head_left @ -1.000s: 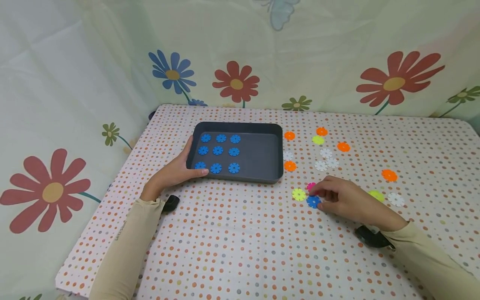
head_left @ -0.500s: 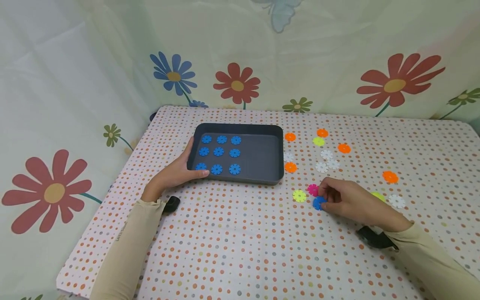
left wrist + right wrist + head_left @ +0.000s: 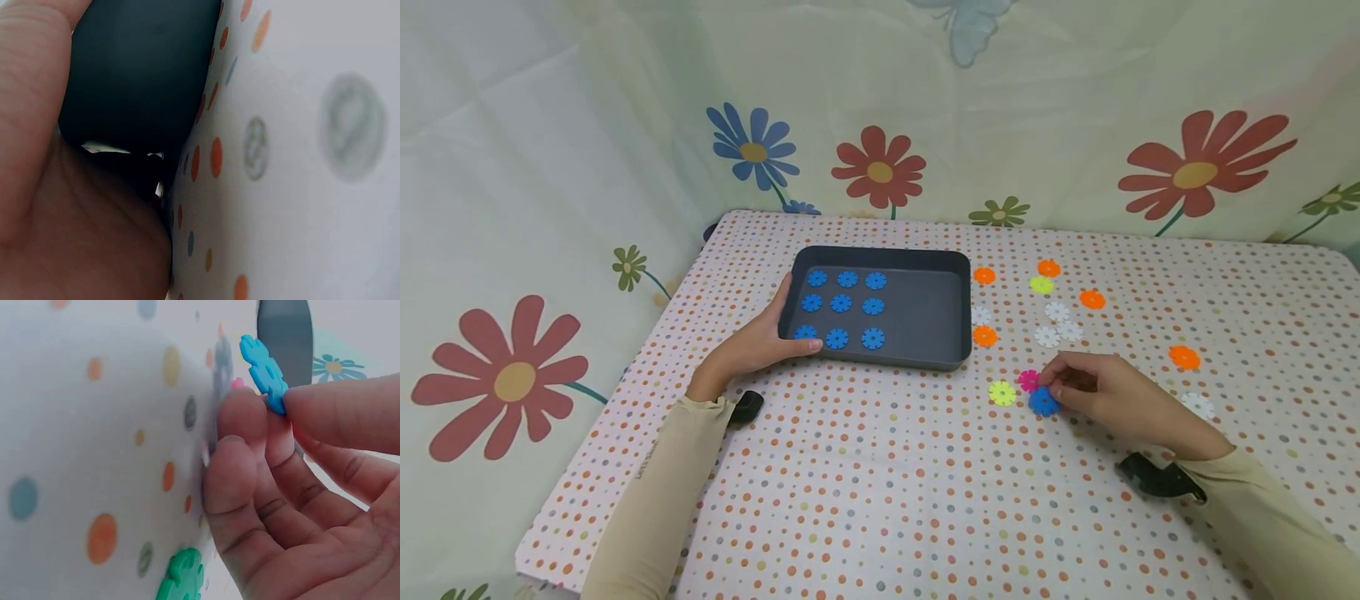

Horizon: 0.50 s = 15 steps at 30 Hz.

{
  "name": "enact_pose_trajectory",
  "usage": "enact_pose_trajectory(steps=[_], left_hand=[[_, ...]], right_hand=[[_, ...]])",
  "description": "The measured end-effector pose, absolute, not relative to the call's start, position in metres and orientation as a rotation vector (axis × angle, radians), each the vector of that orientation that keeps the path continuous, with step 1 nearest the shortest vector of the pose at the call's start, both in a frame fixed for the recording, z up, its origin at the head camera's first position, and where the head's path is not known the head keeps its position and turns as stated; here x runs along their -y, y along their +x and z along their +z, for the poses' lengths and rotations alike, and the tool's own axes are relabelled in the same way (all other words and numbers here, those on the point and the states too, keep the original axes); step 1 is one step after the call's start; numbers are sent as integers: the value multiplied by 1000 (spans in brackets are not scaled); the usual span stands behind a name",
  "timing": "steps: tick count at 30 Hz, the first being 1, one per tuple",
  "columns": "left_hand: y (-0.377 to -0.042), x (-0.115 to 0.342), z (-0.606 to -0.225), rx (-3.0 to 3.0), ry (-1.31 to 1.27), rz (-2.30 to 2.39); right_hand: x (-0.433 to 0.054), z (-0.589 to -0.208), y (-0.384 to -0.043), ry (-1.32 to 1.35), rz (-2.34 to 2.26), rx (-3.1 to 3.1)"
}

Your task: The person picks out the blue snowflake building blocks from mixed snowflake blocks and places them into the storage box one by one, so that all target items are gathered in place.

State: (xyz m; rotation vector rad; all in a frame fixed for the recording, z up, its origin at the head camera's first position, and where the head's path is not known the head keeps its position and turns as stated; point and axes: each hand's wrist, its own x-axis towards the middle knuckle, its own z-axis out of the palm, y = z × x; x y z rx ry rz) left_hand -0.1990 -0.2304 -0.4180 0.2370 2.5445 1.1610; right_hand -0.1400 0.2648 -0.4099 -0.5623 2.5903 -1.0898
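Observation:
My right hand (image 3: 1112,396) pinches a blue snowflake disc (image 3: 1043,402) between thumb and fingers. In the right wrist view the blue disc (image 3: 264,372) stands tilted up off the tabletop, held at its lower end. A pink disc (image 3: 1028,381) and a yellow disc (image 3: 1002,393) lie just left of it. At the left, my left hand (image 3: 752,340) grips the near left corner of a dark grey tray (image 3: 928,312), thumb along the front rim. Inside the tray, blue discs (image 3: 841,303) form three rows of three on its left side. The left wrist view shows the tray's wall (image 3: 137,69) beside my palm.
Right of the tray are scattered orange discs (image 3: 1092,299), white discs (image 3: 1047,337) and another yellow disc (image 3: 1041,285). A green disc (image 3: 182,578) lies below my right fingers in the right wrist view. The dotted tablecloth (image 3: 865,500) ends at a flowered curtain (image 3: 1045,108).
My right thumb and fingers have closed on the blue disc, which has shifted slightly right, away from the pink one. The left hand and tray keep their place; the view has shifted slightly.

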Motion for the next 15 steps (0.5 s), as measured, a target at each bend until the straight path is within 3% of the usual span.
enact_pose_trajectory(steps=[15], left_hand=[[-200,229,-417,-2552,235,1153]], right_hand=[[-249,-402,-150,-397,-1187,-2527]])
